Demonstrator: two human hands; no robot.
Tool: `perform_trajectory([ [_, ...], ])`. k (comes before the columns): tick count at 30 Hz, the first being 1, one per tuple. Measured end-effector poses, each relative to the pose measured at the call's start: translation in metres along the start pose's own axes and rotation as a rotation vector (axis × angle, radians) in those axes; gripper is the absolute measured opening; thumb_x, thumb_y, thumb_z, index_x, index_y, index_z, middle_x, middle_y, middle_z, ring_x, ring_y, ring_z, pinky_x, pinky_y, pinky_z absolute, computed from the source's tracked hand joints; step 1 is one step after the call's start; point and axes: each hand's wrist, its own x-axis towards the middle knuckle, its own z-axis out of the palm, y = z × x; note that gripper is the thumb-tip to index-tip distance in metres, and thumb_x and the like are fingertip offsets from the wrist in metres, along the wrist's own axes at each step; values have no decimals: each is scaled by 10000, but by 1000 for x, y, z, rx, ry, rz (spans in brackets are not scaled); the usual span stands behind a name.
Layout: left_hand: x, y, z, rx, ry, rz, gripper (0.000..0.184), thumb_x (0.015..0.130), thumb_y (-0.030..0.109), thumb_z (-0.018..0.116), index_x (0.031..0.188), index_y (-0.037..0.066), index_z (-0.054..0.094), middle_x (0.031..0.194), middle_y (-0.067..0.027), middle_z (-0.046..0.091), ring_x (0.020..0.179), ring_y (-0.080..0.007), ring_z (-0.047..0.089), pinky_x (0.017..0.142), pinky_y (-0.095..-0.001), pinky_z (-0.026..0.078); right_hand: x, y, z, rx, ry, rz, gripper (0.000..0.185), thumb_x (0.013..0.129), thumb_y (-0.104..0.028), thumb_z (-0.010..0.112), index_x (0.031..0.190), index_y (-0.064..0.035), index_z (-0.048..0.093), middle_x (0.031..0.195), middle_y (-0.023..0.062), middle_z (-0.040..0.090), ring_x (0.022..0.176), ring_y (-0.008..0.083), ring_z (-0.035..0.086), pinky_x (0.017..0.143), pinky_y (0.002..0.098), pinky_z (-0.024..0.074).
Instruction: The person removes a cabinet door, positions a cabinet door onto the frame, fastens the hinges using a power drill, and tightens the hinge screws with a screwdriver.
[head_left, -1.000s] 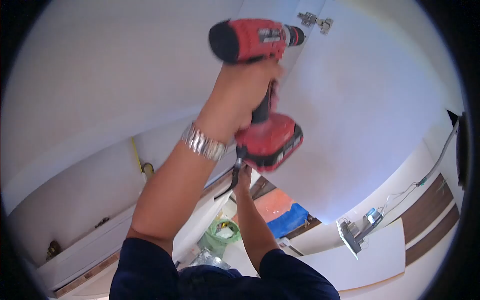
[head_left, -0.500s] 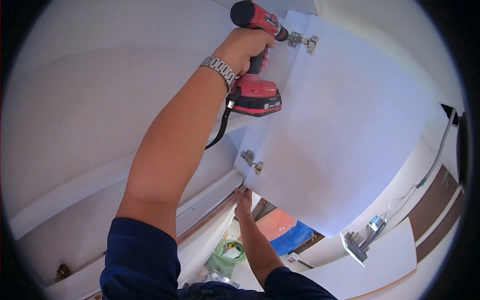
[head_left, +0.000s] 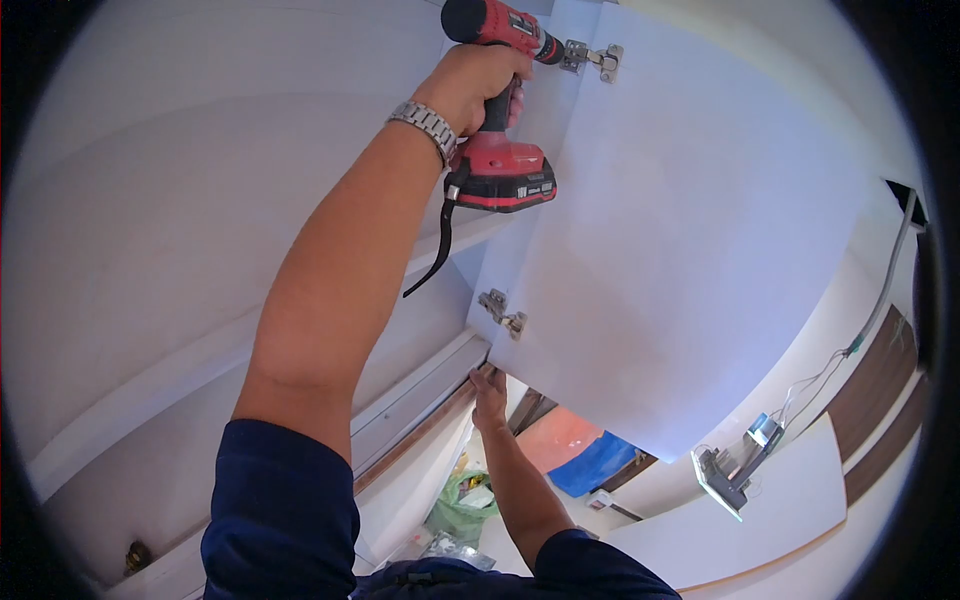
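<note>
My left hand (head_left: 482, 85), with a metal watch at the wrist, is wrapped round the grip of a red and black cordless drill (head_left: 497, 158). The drill's chuck meets the upper hinge (head_left: 592, 60), between the white cabinet door (head_left: 680, 220) and the cabinet side panel; the bit's tip is too small to make out. A lower hinge (head_left: 502, 313) joins the same door and panel. My right hand (head_left: 489, 398) grips at the door's lower hinge-side corner, its fingertips partly hidden by the edge.
White cabinet boards and a rail (head_left: 430, 390) run along the left. Below are a green bag (head_left: 462, 508) with bits inside and a blue sheet (head_left: 592, 465). On the right, a small fixture (head_left: 722, 482) hangs from wires beside a white curved panel (head_left: 770, 500).
The upper part of the view has shifted slightly up and left, carrying drill and upper hinge along. The drill stays at the upper hinge, and my right hand stays at the door's lower corner.
</note>
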Motion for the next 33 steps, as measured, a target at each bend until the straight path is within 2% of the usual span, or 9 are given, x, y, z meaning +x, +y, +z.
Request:
perform_trajectory([
  [8, 1, -2, -2, 25, -16, 29, 107, 827, 82, 633, 879, -1, 588, 679, -91, 570, 545, -195, 564, 494, -351, 504, 5, 6, -7, -3, 14, 23, 710, 846, 37, 602, 1490, -65, 319, 1382, 82, 494, 1237, 229, 471, 1076, 350, 352],
  [16, 2, 0, -1, 88, -49, 46, 117, 824, 95, 645, 876, 2, 598, 688, -96, 576, 555, -196, 567, 503, -349, 505, 5, 11, -9, -58, 12, -18, 707, 835, 32, 609, 1475, -54, 320, 1424, 84, 433, 1291, 231, 420, 1093, 353, 330],
  [19, 4, 3, -4, 77, -35, 15, 91, 817, 96, 677, 867, 39, 626, 687, -29, 569, 561, -120, 538, 507, -280, 503, 5, 9, -7, -44, 7, -10, 700, 828, 28, 621, 1461, -59, 333, 1429, 83, 412, 1292, 228, 408, 1084, 354, 334],
  [23, 8, 7, -8, 118, -65, -2, 102, 815, 96, 675, 870, 29, 621, 690, -42, 571, 564, -134, 543, 506, -289, 500, 2, 3, -3, -35, 60, -10, 762, 820, 70, 601, 1501, -45, 280, 1446, 83, 417, 1295, 237, 420, 1101, 352, 325],
  [26, 7, 8, -9, 124, -67, 1, 106, 816, 83, 667, 853, 8, 602, 683, -76, 567, 562, -167, 556, 507, -319, 502, 1, 6, -17, -51, 44, -73, 701, 846, -19, 611, 1482, -109, 331, 1426, 42, 423, 1267, 207, 427, 1066, 360, 338],
  [29, 6, 5, -8, 143, -65, -3, 102, 822, 82, 664, 855, 5, 605, 683, -73, 568, 561, -160, 553, 504, -315, 504, -6, -3, -66, -61, 361, -52, 594, 903, -276, 611, 1445, -215, 376, 1386, -9, 444, 1234, 169, 446, 1012, 388, 313],
  [30, 4, 6, -7, 152, -62, 1, 104, 824, 84, 664, 857, 4, 606, 682, -73, 568, 561, -159, 553, 503, -314, 504, -27, -47, -51, 93, 483, -68, 586, 909, -270, 620, 1440, -214, 377, 1374, -5, 457, 1228, 176, 449, 1009, 406, 317],
  [32, 3, 8, -9, 157, -52, 5, 101, 820, 92, 670, 851, 16, 610, 676, -55, 566, 554, -143, 545, 498, -302, 499, -34, -71, -84, 162, 418, -235, 535, 932, -272, 625, 1415, -211, 401, 1347, -2, 496, 1214, 179, 476, 998, 405, 349],
  [33, 4, 7, -9, 149, -47, -1, 97, 813, 99, 676, 842, 31, 613, 670, -37, 565, 548, -130, 537, 494, -290, 493, -35, -79, -92, 231, 402, -227, 512, 939, -277, 627, 1399, -206, 412, 1333, 1, 510, 1195, 181, 497, 994, 407, 365],
])
